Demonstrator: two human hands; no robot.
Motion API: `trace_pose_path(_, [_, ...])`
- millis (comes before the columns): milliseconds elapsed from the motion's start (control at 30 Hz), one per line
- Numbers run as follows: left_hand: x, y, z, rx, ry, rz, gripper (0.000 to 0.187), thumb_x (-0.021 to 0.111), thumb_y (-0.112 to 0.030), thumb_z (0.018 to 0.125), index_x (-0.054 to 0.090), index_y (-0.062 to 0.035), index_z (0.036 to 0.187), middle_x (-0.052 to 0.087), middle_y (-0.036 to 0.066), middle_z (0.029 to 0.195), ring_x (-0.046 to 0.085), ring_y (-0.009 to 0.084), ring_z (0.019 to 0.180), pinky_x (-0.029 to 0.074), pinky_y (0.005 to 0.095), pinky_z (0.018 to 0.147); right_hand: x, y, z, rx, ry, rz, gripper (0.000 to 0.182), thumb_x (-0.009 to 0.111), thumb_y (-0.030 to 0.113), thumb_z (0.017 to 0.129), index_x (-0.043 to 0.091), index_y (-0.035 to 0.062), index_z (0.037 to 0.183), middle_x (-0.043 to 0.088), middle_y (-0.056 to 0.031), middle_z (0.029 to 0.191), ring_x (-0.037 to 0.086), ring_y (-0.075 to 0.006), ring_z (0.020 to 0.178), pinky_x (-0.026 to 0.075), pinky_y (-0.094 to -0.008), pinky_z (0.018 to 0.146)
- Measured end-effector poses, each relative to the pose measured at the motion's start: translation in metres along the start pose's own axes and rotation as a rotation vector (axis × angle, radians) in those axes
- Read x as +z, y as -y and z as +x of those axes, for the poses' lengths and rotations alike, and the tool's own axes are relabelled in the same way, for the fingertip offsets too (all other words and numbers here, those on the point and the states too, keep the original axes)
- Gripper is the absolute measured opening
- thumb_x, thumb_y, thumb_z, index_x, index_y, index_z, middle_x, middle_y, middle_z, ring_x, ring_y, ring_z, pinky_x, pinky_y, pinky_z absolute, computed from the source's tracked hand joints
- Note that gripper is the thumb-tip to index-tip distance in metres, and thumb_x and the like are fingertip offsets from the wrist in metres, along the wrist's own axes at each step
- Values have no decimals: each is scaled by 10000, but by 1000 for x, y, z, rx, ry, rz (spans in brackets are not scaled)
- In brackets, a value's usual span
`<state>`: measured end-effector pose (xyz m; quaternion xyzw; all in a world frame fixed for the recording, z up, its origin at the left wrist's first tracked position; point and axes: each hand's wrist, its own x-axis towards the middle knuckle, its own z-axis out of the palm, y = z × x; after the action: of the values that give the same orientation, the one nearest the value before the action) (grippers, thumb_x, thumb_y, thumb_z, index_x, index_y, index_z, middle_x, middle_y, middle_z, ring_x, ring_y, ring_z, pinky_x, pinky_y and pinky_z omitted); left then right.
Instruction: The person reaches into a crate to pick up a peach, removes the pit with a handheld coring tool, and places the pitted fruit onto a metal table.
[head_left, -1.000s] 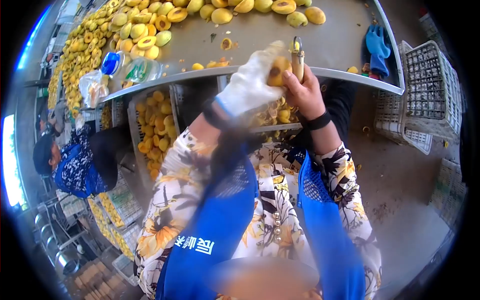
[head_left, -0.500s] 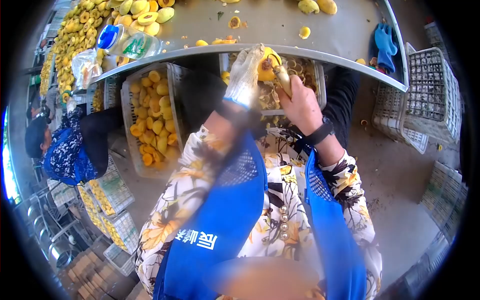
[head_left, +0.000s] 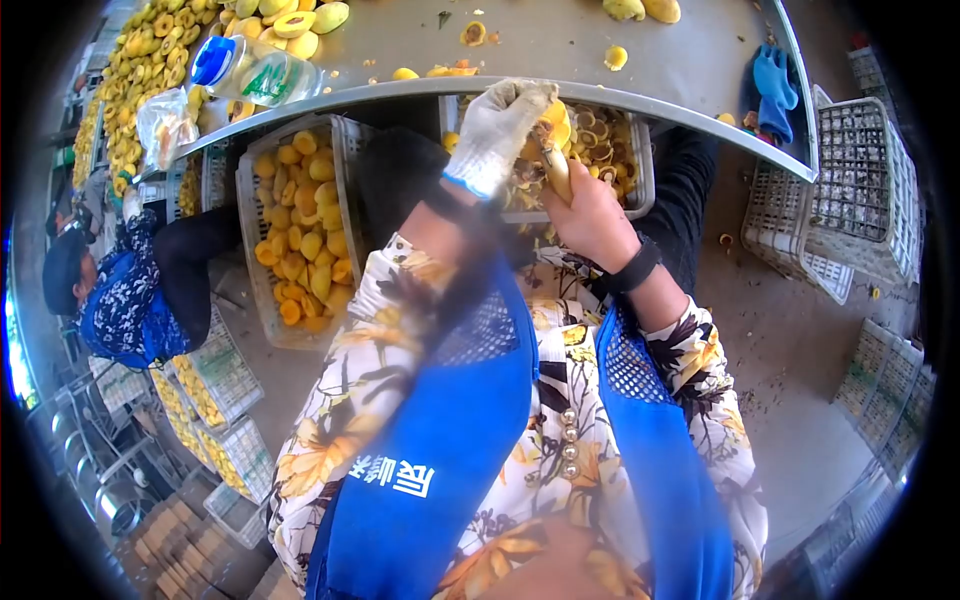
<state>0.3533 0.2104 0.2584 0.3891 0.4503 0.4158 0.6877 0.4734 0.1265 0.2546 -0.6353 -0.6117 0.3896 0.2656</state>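
Note:
My left hand (head_left: 497, 132), in a whitish knitted glove, is closed around a yellow peach half (head_left: 558, 122) just past the table's near edge. My bare right hand (head_left: 598, 220) grips a pitting tool by its pale wooden handle (head_left: 557, 175). The tool's metal end meets the brownish middle of the peach; its exact tip is hard to make out. Below both hands stands a crate (head_left: 642, 195) holding brown-centred fruit scraps and peels.
Left of my legs is a crate (head_left: 250, 215) of peach halves. On the metal table (head_left: 550, 45) lie peaches, a blue-capped bottle (head_left: 262, 78), a plastic bag (head_left: 165, 128) and a blue glove (head_left: 773, 92). Stacked crates (head_left: 850, 180) stand right; a co-worker (head_left: 130, 300) sits left.
My left hand has turned, so its glove back shows more and the peach half is tilted. The tool in my right hand has swung more upright, and its metal end now shows at the peach.

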Motion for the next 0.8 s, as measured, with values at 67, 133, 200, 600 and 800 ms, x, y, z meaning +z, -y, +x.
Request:
trace_pose_path(67, [5,-5,-2,135,1,-255,163,607,-164,825,584,-18,892,592,43,758,565,104,648,469,209,575,2,-3,2,21,26,165,193,530,142,799,454,-23,865,547,-155,619,544,-262,493,429,-361,453])
trace_pose_path(133, [12,-5,-6,104,-107,-361,170,625,-186,813,596,-20,839,591,50,732,554,95,593,452,201,514,4,2,7,113,114,383,159,519,128,804,451,-6,859,515,-89,587,483,-172,401,387,-301,371])
trace_pose_path(200, [8,11,1,107,-218,-360,171,627,-189,811,595,-23,832,593,54,723,547,89,562,441,202,477,7,11,6,192,162,541,126,503,110,810,446,11,861,479,-38,570,420,-106,344,338,-254,312])
trace_pose_path(600, [-8,29,31,232,-186,53,246,500,-314,874,578,-85,829,569,52,645,516,143,488,426,278,424,-1,-12,15,372,726,1526,85,474,112,877,452,60,940,348,30,529,267,-46,328,207,-200,296])
trace_pose_path(800, [-121,-35,-10,134,-688,-37,315,498,-400,858,562,-94,899,606,72,778,605,199,630,438,259,388,-9,-30,26,352,433,975,127,516,127,828,477,32,902,428,-13,546,341,-80,317,274,-226,294])
